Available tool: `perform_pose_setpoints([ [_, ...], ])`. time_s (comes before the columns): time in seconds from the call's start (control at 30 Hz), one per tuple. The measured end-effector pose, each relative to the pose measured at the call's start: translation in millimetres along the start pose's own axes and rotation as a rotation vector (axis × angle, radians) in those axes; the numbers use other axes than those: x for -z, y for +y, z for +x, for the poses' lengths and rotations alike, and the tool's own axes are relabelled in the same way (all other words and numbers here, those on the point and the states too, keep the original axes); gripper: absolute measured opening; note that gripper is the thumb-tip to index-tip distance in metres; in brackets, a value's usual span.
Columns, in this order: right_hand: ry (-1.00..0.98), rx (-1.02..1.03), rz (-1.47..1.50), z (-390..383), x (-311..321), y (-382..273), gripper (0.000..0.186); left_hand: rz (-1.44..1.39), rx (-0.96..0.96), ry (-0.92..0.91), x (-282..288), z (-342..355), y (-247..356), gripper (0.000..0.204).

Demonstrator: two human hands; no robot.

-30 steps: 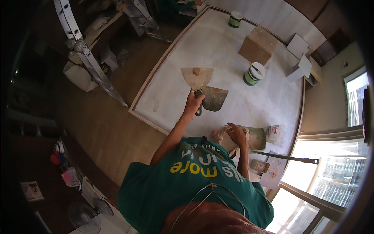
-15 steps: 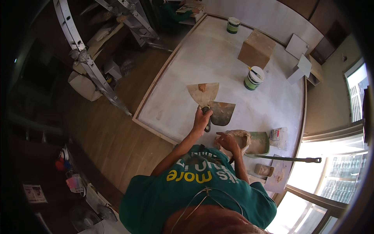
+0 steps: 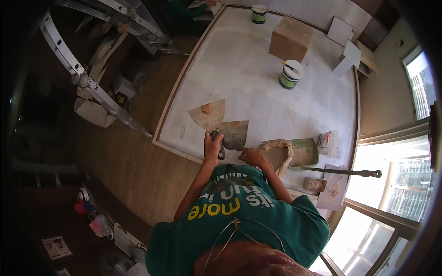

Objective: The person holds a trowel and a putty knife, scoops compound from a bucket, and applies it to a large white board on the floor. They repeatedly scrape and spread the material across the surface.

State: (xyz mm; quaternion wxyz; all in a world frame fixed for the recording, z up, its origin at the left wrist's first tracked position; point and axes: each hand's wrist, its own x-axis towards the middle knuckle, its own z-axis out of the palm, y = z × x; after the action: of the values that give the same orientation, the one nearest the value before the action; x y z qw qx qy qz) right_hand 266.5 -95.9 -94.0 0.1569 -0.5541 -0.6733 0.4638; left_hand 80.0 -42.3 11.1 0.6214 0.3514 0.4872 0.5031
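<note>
My left hand (image 3: 212, 146) is closed around the dark handles of two putty knives, held above the white tabletop. One putty knife's pale, wide blade (image 3: 208, 114) fans out to the upper left, with a brown smear on it. The second putty knife's darker blade (image 3: 234, 134) points to the right. Close to that blade's lower corner is my right hand (image 3: 254, 158), fingers partly extended and nothing visible in it; whether a fingertip touches the blade I cannot tell. Right of this hand stands an open bag of beige powder (image 3: 277, 155), beside a green dustpan (image 3: 304, 152).
Farther back are a lidded tub with a brush (image 3: 291, 74), a wooden box (image 3: 291, 37) and another tub (image 3: 258, 14). A long green handle (image 3: 340, 171) reaches right past a small container (image 3: 315, 184). An aluminium ladder (image 3: 99, 89) stands at left; a plastic bag (image 3: 328, 140) lies at right.
My left hand has shifted left with both putty knives. My right hand has moved left, away from the powder bag and up to the darker blade. The whole view has shifted a little.
</note>
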Motion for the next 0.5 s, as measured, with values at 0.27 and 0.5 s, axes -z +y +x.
perform_pose_setpoints([
  [0.27,0.242,-0.073,-0.083,1,51,56,0.046,0.016,-0.014,-0.042,-14,6,3,0.042],
  [0.5,0.296,-0.148,-0.015,-6,57,60,0.043,0.044,0.014,-0.130,-34,9,-1,0.044],
])
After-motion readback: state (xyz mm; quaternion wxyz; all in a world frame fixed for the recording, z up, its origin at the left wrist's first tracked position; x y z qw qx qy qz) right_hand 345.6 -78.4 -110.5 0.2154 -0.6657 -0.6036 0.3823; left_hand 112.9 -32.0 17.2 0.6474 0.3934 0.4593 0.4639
